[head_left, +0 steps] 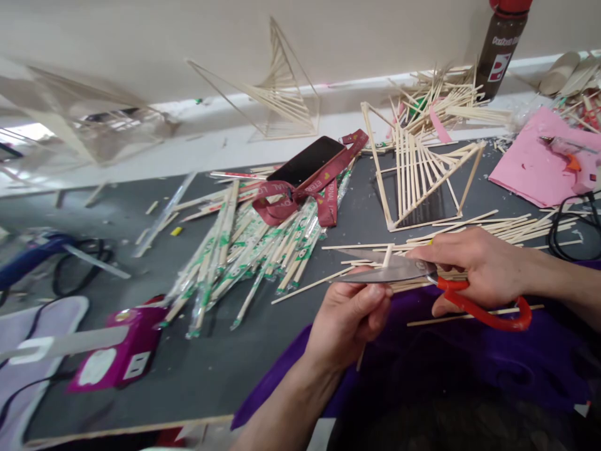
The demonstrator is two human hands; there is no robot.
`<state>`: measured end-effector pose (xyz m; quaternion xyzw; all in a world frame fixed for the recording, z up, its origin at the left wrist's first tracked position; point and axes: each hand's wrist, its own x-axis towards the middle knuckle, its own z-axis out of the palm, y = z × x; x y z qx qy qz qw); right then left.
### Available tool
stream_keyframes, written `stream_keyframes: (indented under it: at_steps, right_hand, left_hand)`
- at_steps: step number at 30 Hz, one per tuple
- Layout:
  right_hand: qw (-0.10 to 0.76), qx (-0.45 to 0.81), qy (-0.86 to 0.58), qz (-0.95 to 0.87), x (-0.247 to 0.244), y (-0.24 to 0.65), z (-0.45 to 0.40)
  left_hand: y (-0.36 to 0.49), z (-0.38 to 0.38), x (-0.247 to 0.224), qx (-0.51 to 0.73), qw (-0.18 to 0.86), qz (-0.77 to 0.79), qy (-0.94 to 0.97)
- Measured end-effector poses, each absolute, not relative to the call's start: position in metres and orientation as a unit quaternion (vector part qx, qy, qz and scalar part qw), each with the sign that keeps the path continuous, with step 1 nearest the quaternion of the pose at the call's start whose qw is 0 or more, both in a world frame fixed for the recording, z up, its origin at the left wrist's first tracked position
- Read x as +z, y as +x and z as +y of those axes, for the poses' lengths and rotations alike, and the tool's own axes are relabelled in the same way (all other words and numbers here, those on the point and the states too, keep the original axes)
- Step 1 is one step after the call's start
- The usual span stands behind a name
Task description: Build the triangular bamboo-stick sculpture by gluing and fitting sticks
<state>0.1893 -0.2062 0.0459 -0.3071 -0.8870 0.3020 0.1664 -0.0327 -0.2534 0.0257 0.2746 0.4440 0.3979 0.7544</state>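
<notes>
Here, left fingers [372, 295] pinch a thin stick [387, 255] while right fingers [434, 250] clasp red-handled scissors [421, 270].

red-handled scissors [413, 270], pale stick [387, 255]

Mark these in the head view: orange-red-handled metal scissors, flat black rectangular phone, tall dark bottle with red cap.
Orange-red-handled metal scissors [417, 270]: head view, blade near the pivot.
Flat black rectangular phone [306, 161]: head view, dark face.
Tall dark bottle with red cap [500, 56]: head view, side of the body.
</notes>
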Motion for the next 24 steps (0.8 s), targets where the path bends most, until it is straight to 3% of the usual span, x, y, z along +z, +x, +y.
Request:
stream_keyframes:
  at_steps: [13,24]
  right_hand:
    - [0.195,0.312,-0.225,-0.902,0.035,0.194,-0.197]
    - [0.115,0.289,-0.354,-0.882,0.048,0.185,-0.21]
  left_hand:
    - [-0.041,-0.254,0.001,0.309,0.913,0.187,0.191]
    - [-0.034,-0.253,0.029,0.42,0.715,0.477,0.293]
